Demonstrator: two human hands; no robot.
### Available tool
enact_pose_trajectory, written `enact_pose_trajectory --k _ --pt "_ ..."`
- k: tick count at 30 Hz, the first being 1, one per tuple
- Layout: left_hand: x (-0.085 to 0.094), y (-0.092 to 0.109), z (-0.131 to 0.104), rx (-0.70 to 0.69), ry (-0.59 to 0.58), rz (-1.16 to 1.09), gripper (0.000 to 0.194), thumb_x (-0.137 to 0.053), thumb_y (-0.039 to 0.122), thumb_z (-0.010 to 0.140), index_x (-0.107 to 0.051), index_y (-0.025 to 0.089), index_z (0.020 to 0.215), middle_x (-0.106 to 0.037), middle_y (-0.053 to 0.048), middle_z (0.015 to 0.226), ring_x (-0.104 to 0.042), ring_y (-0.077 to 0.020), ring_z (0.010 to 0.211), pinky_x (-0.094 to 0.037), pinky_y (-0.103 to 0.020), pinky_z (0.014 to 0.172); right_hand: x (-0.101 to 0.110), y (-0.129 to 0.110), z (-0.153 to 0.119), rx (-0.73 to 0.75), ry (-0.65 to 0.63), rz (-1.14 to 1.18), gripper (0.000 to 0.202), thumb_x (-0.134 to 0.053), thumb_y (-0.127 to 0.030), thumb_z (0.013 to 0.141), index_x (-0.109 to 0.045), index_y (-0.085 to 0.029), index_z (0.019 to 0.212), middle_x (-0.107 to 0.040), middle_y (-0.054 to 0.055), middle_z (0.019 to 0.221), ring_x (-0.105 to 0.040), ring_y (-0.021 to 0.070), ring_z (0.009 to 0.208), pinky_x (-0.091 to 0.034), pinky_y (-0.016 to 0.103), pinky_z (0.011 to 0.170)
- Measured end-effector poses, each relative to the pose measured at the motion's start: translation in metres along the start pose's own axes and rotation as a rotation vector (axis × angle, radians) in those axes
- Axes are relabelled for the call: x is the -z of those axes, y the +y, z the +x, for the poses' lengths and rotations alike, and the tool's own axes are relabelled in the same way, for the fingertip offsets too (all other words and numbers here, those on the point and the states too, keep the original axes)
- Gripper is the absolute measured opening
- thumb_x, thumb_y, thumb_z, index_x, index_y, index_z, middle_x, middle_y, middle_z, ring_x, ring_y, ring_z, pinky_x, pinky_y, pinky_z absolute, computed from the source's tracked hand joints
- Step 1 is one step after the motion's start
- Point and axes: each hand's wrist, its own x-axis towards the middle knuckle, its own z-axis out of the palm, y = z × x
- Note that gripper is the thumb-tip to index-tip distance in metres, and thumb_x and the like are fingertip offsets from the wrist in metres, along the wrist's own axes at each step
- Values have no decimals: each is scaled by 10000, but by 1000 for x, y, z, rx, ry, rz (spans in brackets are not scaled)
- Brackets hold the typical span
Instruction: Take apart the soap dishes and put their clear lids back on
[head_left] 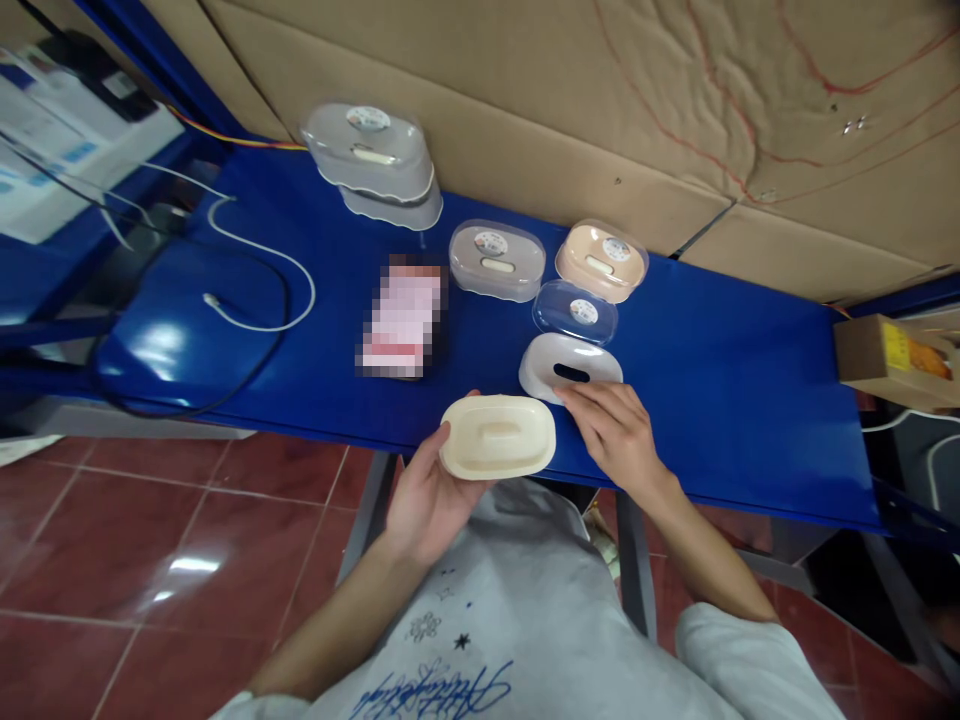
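My left hand grips a cream oval dish at its left end, thumb on the rim. The dish has a raised bar in its middle and hangs over the table's front edge. Fingers of my right hand close on the near rim of a white oval part that lies on the table. A dark oblong slot shows in its top. Just behind it lies a clear oval lid with a round sticker.
Behind are a lidded peach box, a lidded grey box and stacked grey boxes. A blurred phone-like thing lies left, near a white cable and a black cable. A cardboard wall backs the blue table.
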Motion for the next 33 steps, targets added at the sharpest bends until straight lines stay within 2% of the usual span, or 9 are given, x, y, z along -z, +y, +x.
enact_pose_trajectory --k 3,6,9,14,20,23,25,28,33 --pt "-2 -8 8 18 -47 0 498 -591 376 1080 -573 246 1560 -727 -85 1467 -661 -315 1395 -573 -489 1148 5 -19 3 -2 69 125 604 -650 -65 1016 -590 -337 1552 -793 59 1255 -745 243 1121 -608 430 938" --pt "-4 -13 14 10 -103 -9 546 -671 502 1031 -641 187 1476 -772 -121 1371 -710 -324 1307 -628 -438 1045 8 -41 4 89 -56 197 552 -635 -58 1024 -612 -283 1527 -801 48 1252 -740 221 1141 -611 411 965" --pt "-6 -14 18 -32 -123 -11 534 -746 440 996 -650 193 1460 -812 -94 1255 -754 -260 1200 -640 -326 947 7 -54 3 178 -139 205 420 -626 -69 1036 -681 -215 1426 -810 57 1250 -739 199 1145 -613 382 985" --pt "-12 -8 17 -24 -45 20 549 -776 319 969 -628 203 1485 -828 -74 1183 -781 -231 1084 -651 -318 888 7 -32 14 208 -177 301 415 -606 -221 1088 -616 -252 1502 -791 51 1321 -722 201 1261 -597 413 1086" --pt "-16 -4 17 -113 8 11 602 -770 288 940 -595 231 1513 -809 -89 1236 -742 -288 1206 -641 -434 1003 11 17 33 32 -169 120 542 -502 -349 1132 -423 -285 1665 -584 106 1627 -506 296 1557 -447 598 1263" --pt "-17 -2 19 -127 -1 5 605 -768 300 933 -597 217 1507 -793 -108 1272 -739 -296 1204 -647 -422 978 9 9 29 152 -231 130 601 -589 -393 1100 -417 -293 1667 -579 86 1634 -498 282 1564 -442 564 1282" --pt "-18 -1 21 -123 -15 -8 586 -759 343 944 -607 197 1490 -783 -125 1294 -746 -296 1178 -652 -412 953 5 -2 23 223 -236 116 583 -640 -322 1080 -464 -304 1636 -643 58 1573 -550 247 1523 -441 527 1291" --pt "-19 1 22 -100 -22 -25 553 -738 382 968 -618 193 1474 -785 -125 1275 -756 -288 1128 -652 -403 919 0 -13 17 242 -224 66 532 -651 -199 1065 -537 -294 1576 -717 37 1480 -615 214 1459 -453 506 1283" --pt "-21 2 25 -60 -29 -61 532 -687 400 1007 -610 185 1487 -784 -117 1261 -748 -286 1133 -632 -415 971 -2 -13 15 244 -254 28 533 -653 -169 1060 -551 -326 1559 -730 9 1460 -650 205 1417 -480 510 1255"
